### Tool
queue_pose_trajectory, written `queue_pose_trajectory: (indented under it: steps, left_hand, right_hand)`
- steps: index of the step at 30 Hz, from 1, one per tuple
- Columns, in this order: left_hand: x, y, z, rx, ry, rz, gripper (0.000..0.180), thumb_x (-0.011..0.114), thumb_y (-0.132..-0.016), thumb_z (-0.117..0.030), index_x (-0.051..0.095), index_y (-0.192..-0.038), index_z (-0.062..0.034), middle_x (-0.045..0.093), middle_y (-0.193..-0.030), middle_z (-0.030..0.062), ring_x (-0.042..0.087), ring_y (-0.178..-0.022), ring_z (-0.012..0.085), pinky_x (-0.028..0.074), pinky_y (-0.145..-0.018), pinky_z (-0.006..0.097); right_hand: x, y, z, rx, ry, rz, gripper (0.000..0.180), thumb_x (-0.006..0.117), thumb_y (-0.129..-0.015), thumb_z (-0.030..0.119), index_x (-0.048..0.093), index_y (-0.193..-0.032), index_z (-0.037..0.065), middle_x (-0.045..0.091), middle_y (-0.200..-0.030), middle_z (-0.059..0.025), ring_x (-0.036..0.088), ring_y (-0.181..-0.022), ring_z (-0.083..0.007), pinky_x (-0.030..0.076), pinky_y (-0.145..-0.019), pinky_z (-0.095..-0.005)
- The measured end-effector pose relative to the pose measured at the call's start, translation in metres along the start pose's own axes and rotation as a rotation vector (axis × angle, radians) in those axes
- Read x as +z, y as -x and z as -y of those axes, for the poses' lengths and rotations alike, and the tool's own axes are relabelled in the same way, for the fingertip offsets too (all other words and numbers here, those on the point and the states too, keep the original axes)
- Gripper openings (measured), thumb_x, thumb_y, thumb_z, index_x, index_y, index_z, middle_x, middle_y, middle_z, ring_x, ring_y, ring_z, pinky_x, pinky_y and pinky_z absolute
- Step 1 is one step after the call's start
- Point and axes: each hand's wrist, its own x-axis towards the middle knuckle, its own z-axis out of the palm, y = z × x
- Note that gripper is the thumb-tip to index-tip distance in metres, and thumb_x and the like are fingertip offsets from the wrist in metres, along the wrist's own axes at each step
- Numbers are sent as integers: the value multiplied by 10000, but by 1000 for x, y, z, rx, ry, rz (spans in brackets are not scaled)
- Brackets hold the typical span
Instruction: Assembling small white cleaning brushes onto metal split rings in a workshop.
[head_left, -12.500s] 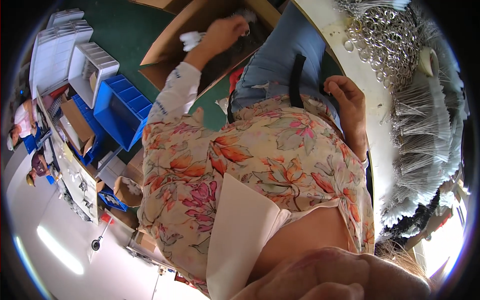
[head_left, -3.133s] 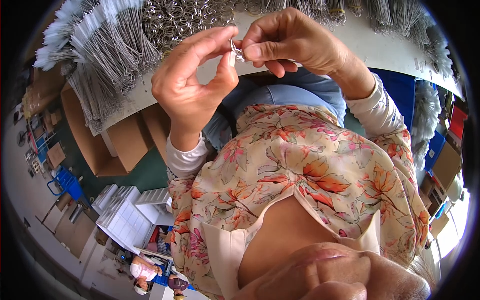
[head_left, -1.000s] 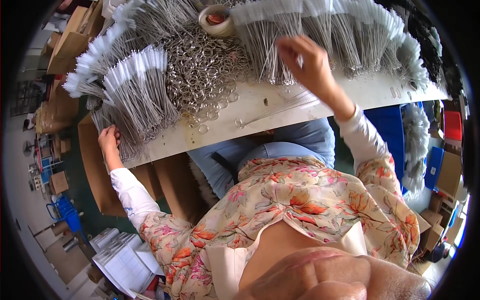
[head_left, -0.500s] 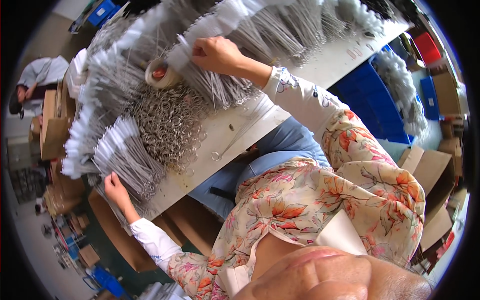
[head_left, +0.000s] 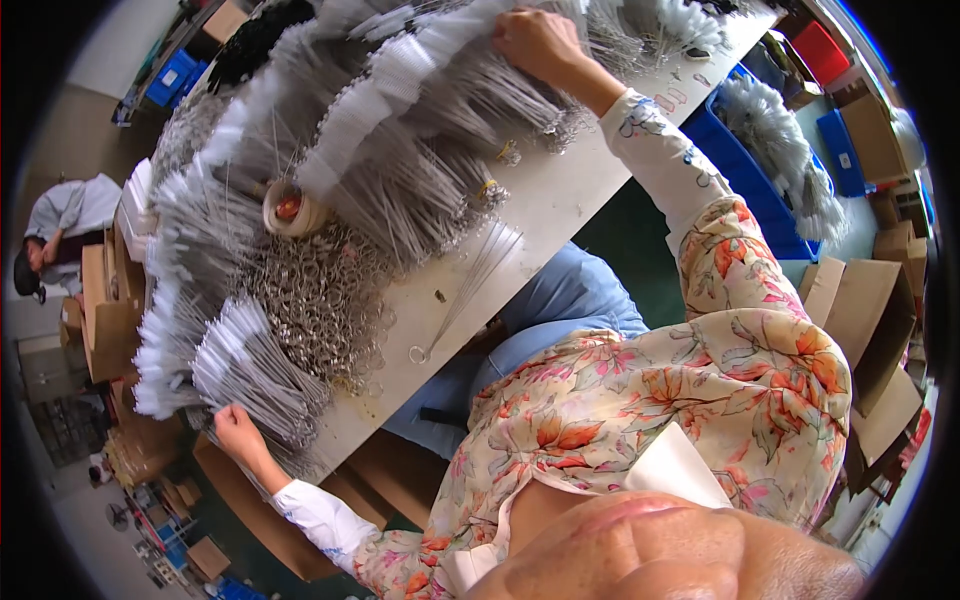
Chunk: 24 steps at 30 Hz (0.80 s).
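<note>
My left hand is beside the near end of a bundle of thin wire brushes with white bristles and looped wire ends. Its fingers are bent together, and whatever they pinch is hidden. At the far side, my right hand is curled over the bristle ends of a long row of similar brushes. What lies between those fingers cannot be made out. A metal ring with several wire brushes fanned out from it lies near the table's front edge.
Between the brush piles lies a heap of metal rings, with a round cream-coloured container behind it. A blue bin holding white brushes stands at the right. Cardboard boxes are beyond it; another person is at far left.
My right hand has moved right and farther away along the brush row. My left hand stays by the near bundle. The whole view has shifted slightly.
</note>
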Motion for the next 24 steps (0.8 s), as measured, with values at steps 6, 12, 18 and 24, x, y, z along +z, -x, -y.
queue_pose_trajectory:
  steps: [6, 12, 18, 24]
  left_hand:
    - [-8, 2, -9, -120, -49, 54, 172, 568, -832, -156, 579, -841, 15, 657, -803, 128, 627, -751, 261, 473, -707, 349]
    - [-7, -20, -4, -223, 430, -266, 183, 477, -911, -112, 581, -975, 23, 617, -840, 99, 562, -706, 179, 456, -697, 285]
    - [-25, -17, -70, -293, 469, -173, 286, 461, -940, -157, 579, -1171, -36, 538, -790, 31, 479, -704, 103, 407, -558, 247]
    - [-23, 1, -78, -179, 555, 21, 311, 467, -952, -242, 605, -1119, -19, 427, -690, -28, 360, -523, 35, 257, -418, 173]
  right_hand:
    - [-5, -12, -15, 17, -2, 311, 216, 550, -766, 245, 664, -876, 99, 652, -762, -107, 640, -725, -285, 506, -678, -402]
    - [-63, -47, -100, 465, -977, -325, 208, 524, -810, 235, 577, -821, 35, 511, -590, -40, 517, -543, -137, 427, -479, -309]
    - [-18, -89, -213, 685, -600, -188, 162, 532, -810, 196, 596, -750, 60, 489, -567, -33, 494, -480, -168, 428, -458, -356]
    - [12, -16, -231, 779, -523, 167, 166, 675, -739, 228, 623, -694, 78, 560, -603, -17, 514, -490, -134, 423, -452, -349]
